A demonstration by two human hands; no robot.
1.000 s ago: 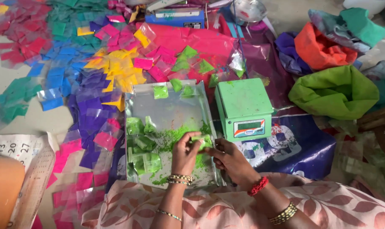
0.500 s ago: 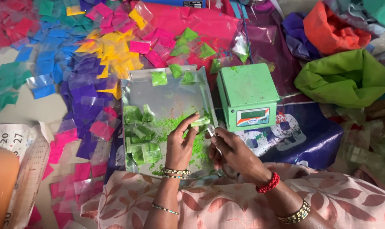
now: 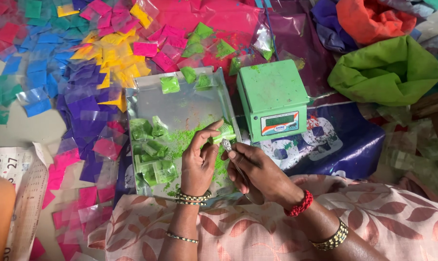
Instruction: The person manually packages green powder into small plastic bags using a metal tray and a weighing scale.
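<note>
My left hand (image 3: 200, 162) pinches a small clear packet of green powder (image 3: 225, 131) over a steel tray (image 3: 190, 104). My right hand (image 3: 257, 169) holds a small metal spoon (image 3: 227, 145) with its tip right at the packet's mouth. Loose green powder and several filled green packets (image 3: 151, 154) lie in the tray's left part. Two more green packets (image 3: 169, 84) rest near the tray's far edge.
A green weighing scale (image 3: 273, 99) stands just right of the tray. Many small packets of pink, yellow, blue, purple and teal powder (image 3: 103, 53) cover the floor to the left and beyond. Green (image 3: 388, 72) and orange (image 3: 373, 19) cloth bags lie at the right.
Both hands have lifted slightly toward the tray's right edge with the packet and spoon. The camera has moved closer and shifted a little.
</note>
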